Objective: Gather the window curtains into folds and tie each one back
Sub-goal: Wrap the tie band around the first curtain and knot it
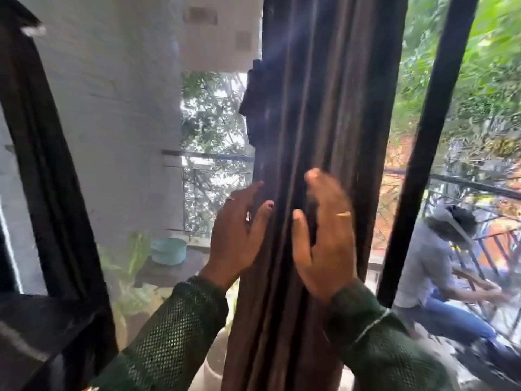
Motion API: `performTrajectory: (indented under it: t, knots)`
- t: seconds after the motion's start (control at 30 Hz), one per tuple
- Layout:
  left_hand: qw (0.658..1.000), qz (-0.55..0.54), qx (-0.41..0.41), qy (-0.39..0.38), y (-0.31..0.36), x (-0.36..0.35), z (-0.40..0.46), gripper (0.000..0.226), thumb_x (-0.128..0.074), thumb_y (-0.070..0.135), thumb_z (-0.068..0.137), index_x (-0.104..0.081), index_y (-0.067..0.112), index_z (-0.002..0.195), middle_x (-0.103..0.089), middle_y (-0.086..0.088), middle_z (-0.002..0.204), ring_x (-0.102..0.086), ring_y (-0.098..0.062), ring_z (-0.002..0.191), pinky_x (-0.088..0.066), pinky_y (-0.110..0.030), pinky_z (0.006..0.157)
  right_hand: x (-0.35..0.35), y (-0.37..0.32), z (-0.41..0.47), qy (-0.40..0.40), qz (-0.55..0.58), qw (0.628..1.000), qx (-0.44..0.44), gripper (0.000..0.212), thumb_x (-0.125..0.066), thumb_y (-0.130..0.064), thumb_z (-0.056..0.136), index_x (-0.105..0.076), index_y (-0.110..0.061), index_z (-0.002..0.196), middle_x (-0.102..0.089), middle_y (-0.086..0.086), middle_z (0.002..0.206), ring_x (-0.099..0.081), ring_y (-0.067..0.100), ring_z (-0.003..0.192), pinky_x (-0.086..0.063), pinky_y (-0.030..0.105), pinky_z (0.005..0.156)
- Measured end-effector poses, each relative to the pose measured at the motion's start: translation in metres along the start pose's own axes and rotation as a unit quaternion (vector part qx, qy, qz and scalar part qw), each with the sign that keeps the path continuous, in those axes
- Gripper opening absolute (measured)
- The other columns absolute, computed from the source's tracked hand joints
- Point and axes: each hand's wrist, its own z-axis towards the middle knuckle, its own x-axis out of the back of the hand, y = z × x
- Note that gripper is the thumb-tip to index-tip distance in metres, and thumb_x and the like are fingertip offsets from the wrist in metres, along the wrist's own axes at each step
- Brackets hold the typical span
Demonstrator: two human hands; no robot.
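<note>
1. Brown curtain (315, 136) hangs gathered at centre frame, its long axis vertical, between both hands.
2. Left hand (239, 235) presses flat, fingers straight.
3. Right hand (324, 235), equally near, seems to cup the folds; blur hides its fingers.

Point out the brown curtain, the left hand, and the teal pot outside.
brown curtain (318, 108), head view, on its gathered folds.
left hand (236, 230), head view, on the back of the hand.
teal pot (169, 251), head view, on its side wall.
</note>
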Motion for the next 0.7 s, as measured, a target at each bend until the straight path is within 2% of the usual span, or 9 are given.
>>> performTrajectory:
  t: [0.03,0.1,0.2,0.3,0.43,0.53,0.6,0.67,0.7]
  knots:
    - [1.000,0.010,-0.003,0.002,-0.004,0.006,0.005,0.047,-0.047,0.046,0.086,-0.055,0.018,0.124,-0.060,-0.001,0.112,-0.061,-0.019,0.093,-0.054,-0.043,0.072,-0.007,-0.008,0.000,-0.042,0.028,0.999,0.010,0.045,-0.047,-0.010,0.087,-0.040,-0.006,0.131,-0.048,0.013,0.132,-0.049,0.023,0.117,-0.040,0.033,0.101]
    - [1.000,0.030,-0.010,0.003,-0.009,0.015,0.013,0.050,-0.054,0.044,0.083,-0.053,0.016,0.125,-0.059,-0.002,0.115,-0.059,-0.018,0.098,-0.054,-0.041,0.076,-0.022,-0.017,0.000,-0.092,0.037,0.995,-0.028,0.045,-0.047,-0.011,0.087,-0.043,-0.006,0.131,-0.049,0.014,0.130,-0.053,0.024,0.112,-0.044,0.035,0.095]
    - [0.999,0.054,-0.005,0.002,-0.015,0.025,0.020,0.059,-0.059,0.040,0.078,-0.049,0.015,0.130,-0.057,-0.004,0.123,-0.058,-0.017,0.104,-0.049,-0.032,0.086,-0.037,-0.023,-0.003,-0.123,0.030,0.984,-0.125,0.052,-0.052,-0.011,0.084,-0.042,-0.005,0.135,-0.046,0.014,0.134,-0.054,0.027,0.114,-0.046,0.040,0.097]
    - [0.995,0.103,-0.014,-0.006,-0.025,0.037,0.022,0.064,-0.063,0.029,0.082,-0.038,0.014,0.139,-0.056,-0.009,0.126,-0.056,-0.025,0.110,-0.044,-0.030,0.085,-0.044,-0.027,-0.005,-0.154,-0.009,0.970,-0.187,0.060,-0.058,-0.013,0.085,-0.035,-0.008,0.141,-0.042,0.008,0.140,-0.052,0.024,0.119,-0.043,0.035,0.100]
    - [0.989,0.147,-0.005,-0.010,-0.034,0.058,0.021,0.077,-0.060,0.016,0.083,-0.018,0.014,0.147,-0.059,-0.015,0.092,-0.059,-0.034,0.086,-0.039,-0.031,0.067,-0.054,-0.034,-0.005,-0.191,-0.027,0.952,-0.237,0.063,-0.060,-0.021,0.087,-0.032,-0.013,0.143,-0.046,0.006,0.139,-0.051,0.022,0.121,-0.042,0.035,0.101]
    - [0.988,0.155,0.010,-0.016,-0.042,0.070,0.025,0.076,-0.059,0.014,0.083,-0.018,0.014,0.147,-0.063,-0.018,0.093,-0.059,-0.036,0.088,-0.036,-0.028,0.067,-0.069,-0.037,-0.002,-0.195,0.009,0.940,-0.279,0.060,-0.062,-0.022,0.086,-0.036,-0.015,0.139,-0.056,0.008,0.128,-0.058,0.024,0.111,-0.046,0.037,0.096]
    - [0.985,0.169,0.006,-0.022,-0.048,0.077,0.029,0.073,-0.056,0.009,0.084,-0.019,0.014,0.147,-0.063,-0.020,0.089,-0.059,-0.037,0.082,-0.032,-0.026,0.063,-0.081,-0.040,0.002,-0.197,0.049,0.927,-0.316,0.061,-0.064,-0.022,0.085,-0.037,-0.015,0.139,-0.059,0.009,0.122,-0.061,0.021,0.105,-0.047,0.032,0.094]
    - [0.986,0.166,0.005,-0.025,-0.051,0.082,0.030,0.073,-0.051,0.000,0.083,-0.021,0.016,0.147,-0.061,-0.018,0.076,-0.055,-0.030,0.065,-0.030,-0.025,0.059,-0.092,-0.041,0.008,-0.219,0.073,0.903,-0.363,0.066,-0.065,-0.026,0.084,-0.033,-0.015,0.141,-0.059,0.011,0.124,-0.060,0.020,0.107,-0.043,0.026,0.093]
    - [0.988,0.150,0.011,-0.028,-0.053,0.085,0.030,0.075,-0.049,-0.004,0.082,-0.020,0.019,0.147,-0.057,-0.013,0.068,-0.049,-0.021,0.055,-0.030,-0.024,0.057,-0.097,-0.041,0.010,-0.229,0.075,0.892,-0.381,0.069,-0.066,-0.028,0.084,-0.032,-0.014,0.142,-0.058,0.012,0.127,-0.058,0.022,0.112,-0.041,0.023,0.093]
